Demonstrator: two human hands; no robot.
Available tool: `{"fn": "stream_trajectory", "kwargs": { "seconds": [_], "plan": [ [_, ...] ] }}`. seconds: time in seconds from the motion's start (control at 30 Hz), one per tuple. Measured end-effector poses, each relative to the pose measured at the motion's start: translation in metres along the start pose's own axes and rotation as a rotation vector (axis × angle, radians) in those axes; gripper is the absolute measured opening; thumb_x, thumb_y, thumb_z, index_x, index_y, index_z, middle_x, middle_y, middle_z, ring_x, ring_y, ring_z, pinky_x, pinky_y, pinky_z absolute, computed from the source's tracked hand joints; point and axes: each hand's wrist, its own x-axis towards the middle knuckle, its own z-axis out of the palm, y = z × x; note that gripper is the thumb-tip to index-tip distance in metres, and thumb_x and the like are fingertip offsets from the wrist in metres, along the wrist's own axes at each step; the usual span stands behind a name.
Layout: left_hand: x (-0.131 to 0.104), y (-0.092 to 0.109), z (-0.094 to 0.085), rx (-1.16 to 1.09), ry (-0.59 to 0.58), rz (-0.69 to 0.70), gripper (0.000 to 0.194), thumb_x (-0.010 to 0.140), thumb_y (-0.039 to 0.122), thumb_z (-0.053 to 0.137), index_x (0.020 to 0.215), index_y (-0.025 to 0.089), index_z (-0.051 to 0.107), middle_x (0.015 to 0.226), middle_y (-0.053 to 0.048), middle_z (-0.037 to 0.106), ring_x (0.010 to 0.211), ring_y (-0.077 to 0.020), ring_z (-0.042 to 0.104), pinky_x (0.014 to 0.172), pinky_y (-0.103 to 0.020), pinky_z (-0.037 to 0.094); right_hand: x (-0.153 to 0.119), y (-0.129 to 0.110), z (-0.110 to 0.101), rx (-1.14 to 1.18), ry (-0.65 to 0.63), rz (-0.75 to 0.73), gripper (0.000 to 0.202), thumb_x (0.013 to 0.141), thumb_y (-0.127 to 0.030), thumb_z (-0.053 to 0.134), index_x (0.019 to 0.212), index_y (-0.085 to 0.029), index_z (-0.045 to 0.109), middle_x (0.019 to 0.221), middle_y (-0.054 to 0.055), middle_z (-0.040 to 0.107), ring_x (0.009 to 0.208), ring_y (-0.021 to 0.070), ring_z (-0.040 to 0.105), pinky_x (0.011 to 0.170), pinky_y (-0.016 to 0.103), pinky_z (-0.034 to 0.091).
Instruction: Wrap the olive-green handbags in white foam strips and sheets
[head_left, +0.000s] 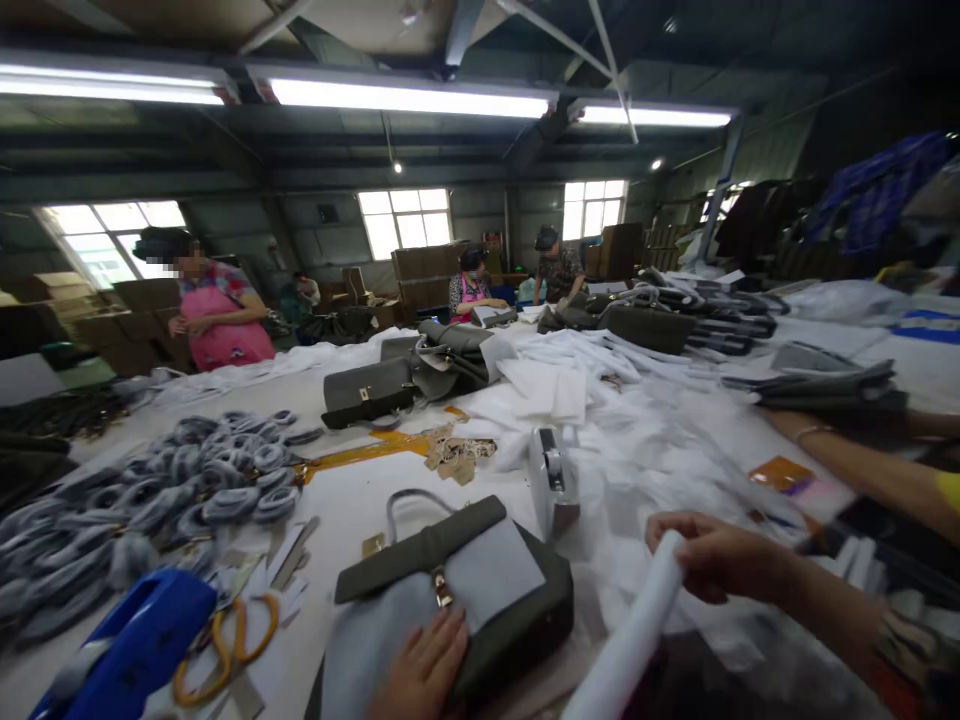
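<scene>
White roll (634, 635) slants upward, its top end pinched in the right hand's (716, 560) fingers. The left hand (424, 665) lies flat, fingers close together, on a grey bag (491, 575) on the counter (330, 510), near 1 pair of scissors (238, 632).

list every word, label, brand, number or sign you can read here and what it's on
None can be read.
Pink apron: small dark mark near its bottom, too blurred to tell if it is lettering.
Handbag under the left hand: no legible text.
</scene>
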Motion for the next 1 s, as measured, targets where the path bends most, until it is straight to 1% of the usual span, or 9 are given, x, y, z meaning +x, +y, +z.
{"fn": "stream_trajectory", "kwargs": {
  "seconds": [0.1, 0.2, 0.33, 0.43, 0.6, 0.7, 0.77, 0.87, 1.0],
  "plan": [
    [0.008, 0.002, -0.016, -0.147, -0.172, -0.132, 0.082, 0.081, 0.011, 0.057, 0.156, 0.032, 0.032, 0.153, -0.005, 0.049, 0.137, -0.0228, 0.052, 0.110, -0.040, 0.050, -0.003, 0.041, 0.027, -0.036, 0.067, 0.049, 0.045, 0.069, -0.051, 0.082, 0.086, -0.017, 0.058, 0.049, -0.007, 0.050, 0.034, 0.0052, 0.037, 0.033, 0.016, 0.024],
    [0.022, 0.013, -0.050, -0.297, -0.285, -0.278, 0.067, 0.086, 0.016, 0.059, 0.149, 0.033, 0.044, 0.154, -0.004, 0.048, 0.139, -0.0221, 0.049, 0.116, -0.041, 0.042, 0.014, 0.065, 0.064, -0.076, 0.209, 0.061, 0.043, 0.072, -0.052, 0.078, 0.086, -0.016, 0.058, 0.057, -0.005, 0.056, 0.036, 0.0046, 0.040, 0.032, 0.014, 0.024],
    [0.049, 0.026, -0.093, -0.372, -0.460, -0.421, 0.057, 0.090, 0.027, 0.059, 0.147, 0.031, 0.049, 0.153, -0.003, 0.050, 0.139, -0.0225, 0.049, 0.120, -0.042, 0.039, 0.049, 0.078, 0.116, 0.045, 0.410, 0.043, 0.030, 0.076, -0.042, 0.072, 0.081, -0.017, 0.057, 0.064, -0.002, 0.060, 0.045, 0.0086, 0.054, 0.034, 0.015, 0.034],
    [0.066, 0.036, -0.106, -0.359, -0.492, -0.438, 0.056, 0.084, 0.027, 0.065, 0.140, 0.029, 0.055, 0.148, -0.003, 0.056, 0.135, -0.0238, 0.054, 0.119, -0.041, 0.041, 0.068, 0.079, 0.140, 0.252, 0.556, 0.078, 0.020, 0.081, -0.033, 0.069, 0.082, -0.017, 0.058, 0.068, 0.000, 0.063, 0.053, 0.0107, 0.062, 0.042, 0.015, 0.043],
    [0.072, 0.052, -0.097, -0.267, -0.427, -0.515, 0.053, 0.072, 0.028, 0.078, 0.123, 0.023, 0.064, 0.132, -0.008, 0.066, 0.121, -0.0294, 0.062, 0.109, -0.043, 0.048, 0.066, 0.073, 0.135, 0.359, 0.597, 0.129, 0.014, 0.089, -0.026, 0.064, 0.081, -0.016, 0.057, 0.064, 0.000, 0.061, 0.050, 0.0103, 0.060, 0.043, 0.016, 0.044],
    [0.072, 0.055, -0.099, -0.271, -0.421, -0.526, 0.038, 0.081, 0.028, 0.069, 0.118, 0.021, 0.064, 0.124, -0.009, 0.068, 0.115, -0.0267, 0.063, 0.104, -0.039, 0.049, 0.052, 0.067, 0.120, 0.391, 0.603, 0.255, 0.026, 0.098, -0.026, 0.051, 0.074, -0.015, 0.054, 0.056, -0.002, 0.054, 0.040, 0.0073, 0.047, 0.035, 0.015, 0.033],
    [0.076, 0.053, -0.107, -0.287, -0.478, -0.496, 0.026, 0.089, 0.026, 0.058, 0.113, 0.021, 0.066, 0.116, -0.008, 0.071, 0.108, -0.0237, 0.066, 0.098, -0.034, 0.051, 0.046, 0.065, 0.116, 0.395, 0.590, 0.316, 0.032, 0.100, -0.029, 0.048, 0.072, -0.016, 0.053, 0.053, -0.003, 0.050, 0.037, 0.0068, 0.041, 0.033, 0.016, 0.029],
    [0.088, 0.042, -0.119, -0.251, -0.625, -0.439, 0.022, 0.094, 0.028, 0.051, 0.104, 0.018, 0.068, 0.106, -0.011, 0.073, 0.099, -0.0244, 0.068, 0.088, -0.033, 0.052, 0.048, 0.066, 0.128, 0.379, 0.512, 0.349, 0.032, 0.099, -0.031, 0.051, 0.071, -0.017, 0.052, 0.053, -0.003, 0.049, 0.036, 0.0075, 0.040, 0.033, 0.017, 0.029],
    [0.105, 0.018, -0.122, -0.251, -0.696, -0.439, 0.024, 0.092, 0.035, 0.055, 0.096, 0.017, 0.071, 0.100, -0.011, 0.073, 0.093, -0.0245, 0.067, 0.080, -0.032, 0.049, 0.058, 0.069, 0.154, 0.271, 0.527, 0.333, 0.028, 0.097, -0.032, 0.057, 0.073, -0.017, 0.054, 0.057, -0.002, 0.054, 0.039, 0.0086, 0.046, 0.034, 0.017, 0.035]
  ]
}}
